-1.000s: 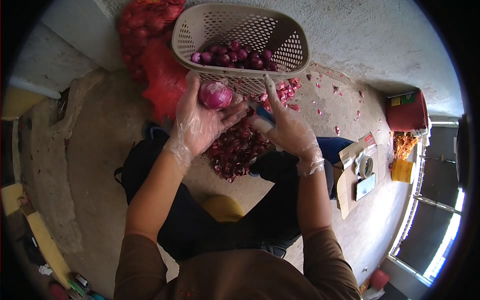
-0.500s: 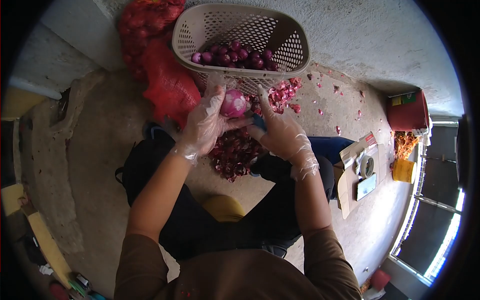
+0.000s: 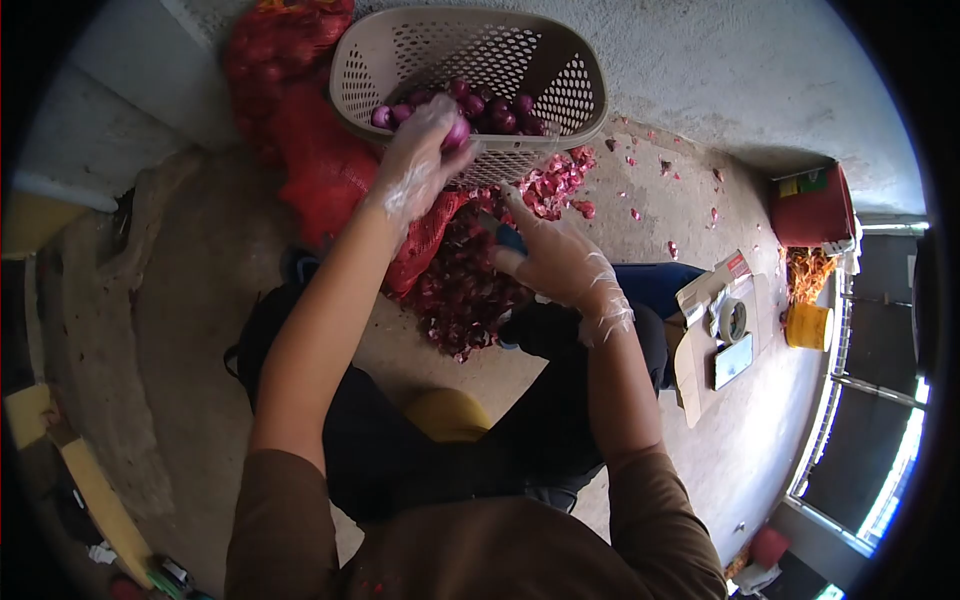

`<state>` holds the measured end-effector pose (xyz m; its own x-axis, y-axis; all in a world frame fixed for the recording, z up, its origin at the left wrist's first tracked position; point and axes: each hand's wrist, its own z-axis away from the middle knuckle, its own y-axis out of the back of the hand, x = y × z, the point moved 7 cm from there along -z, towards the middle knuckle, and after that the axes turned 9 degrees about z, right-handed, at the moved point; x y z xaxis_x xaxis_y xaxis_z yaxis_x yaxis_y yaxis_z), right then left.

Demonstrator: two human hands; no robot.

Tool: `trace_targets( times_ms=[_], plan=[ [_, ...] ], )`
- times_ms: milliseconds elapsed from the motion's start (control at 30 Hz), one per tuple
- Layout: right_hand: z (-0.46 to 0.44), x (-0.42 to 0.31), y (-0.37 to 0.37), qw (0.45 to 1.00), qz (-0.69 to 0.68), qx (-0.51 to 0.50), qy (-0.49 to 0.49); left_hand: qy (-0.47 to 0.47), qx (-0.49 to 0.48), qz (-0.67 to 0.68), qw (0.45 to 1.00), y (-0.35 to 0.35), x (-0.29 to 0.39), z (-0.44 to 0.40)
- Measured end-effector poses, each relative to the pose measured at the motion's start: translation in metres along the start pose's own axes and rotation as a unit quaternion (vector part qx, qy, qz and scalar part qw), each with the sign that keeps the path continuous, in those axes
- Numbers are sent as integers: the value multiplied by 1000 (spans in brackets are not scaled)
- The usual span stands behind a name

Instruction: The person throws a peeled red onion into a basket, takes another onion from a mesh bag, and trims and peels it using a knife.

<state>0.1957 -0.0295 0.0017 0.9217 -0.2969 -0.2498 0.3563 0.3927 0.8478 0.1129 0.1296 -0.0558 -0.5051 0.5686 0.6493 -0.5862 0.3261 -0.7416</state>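
Note:
My left hand (image 3: 415, 165), in a clear plastic glove, is raised to the near rim of the tan plastic basket (image 3: 575, 88). Its fingers are closed on a peeled purple onion (image 3: 457, 134), slightly blurred. Several more peeled onions (image 3: 502, 117) lie inside the basket. Lower and to the right, my gloved right hand (image 3: 560, 260) is wrapped round a knife (image 3: 511, 238) with a blue handle; its blade points up and left, over the loose onion skins (image 3: 465, 295) heaped on the floor.
A red mesh sack (image 3: 325, 165) of onions leans left of the basket, against the wall. On the right lie a cardboard piece (image 3: 690, 370) with a tape roll (image 3: 733, 320) and a phone (image 3: 733, 361). Farther right stand a red container (image 3: 812, 210) and a yellow one (image 3: 808, 327).
My left hand has carried the onion up and away from my right hand to the basket's rim. My right hand stays almost in place with the knife. The view has shifted slightly.

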Motion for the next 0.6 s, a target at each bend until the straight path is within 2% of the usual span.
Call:
trace_targets(
  times_ms=[100,133,167,233,300,367,400,433,467,567,600],
  plan=[
    [-1,-3,2,1000,-12,12,17,1,-36,105,994,-11,9,-27],
    [-1,-4,2,999,-17,21,27,-36,49,84,995,-20,22,-10],
    [-2,-3,2,1000,-9,17,25,-93,52,-5,994,-13,32,-10],
    [-3,0,0,1000,4,10,19,-204,55,-183,960,19,56,-9],
    [-3,2,-3,1000,-3,12,21,-314,108,-365,870,74,89,1],
    [-2,-4,0,1000,-10,7,27,-318,266,-274,868,109,108,19],
    [0,-8,4,1000,-15,2,27,-283,350,-398,799,119,120,30],
    [1,-9,7,999,-19,-2,26,-240,425,-510,709,130,134,39],
    [1,-9,6,999,-20,3,28,-217,460,-596,621,164,138,30],
    [-3,-3,-4,999,-25,8,31,-182,409,-710,544,190,136,19],
    [-6,0,-7,999,-31,9,30,-117,386,-718,568,201,129,13]
  ],
)
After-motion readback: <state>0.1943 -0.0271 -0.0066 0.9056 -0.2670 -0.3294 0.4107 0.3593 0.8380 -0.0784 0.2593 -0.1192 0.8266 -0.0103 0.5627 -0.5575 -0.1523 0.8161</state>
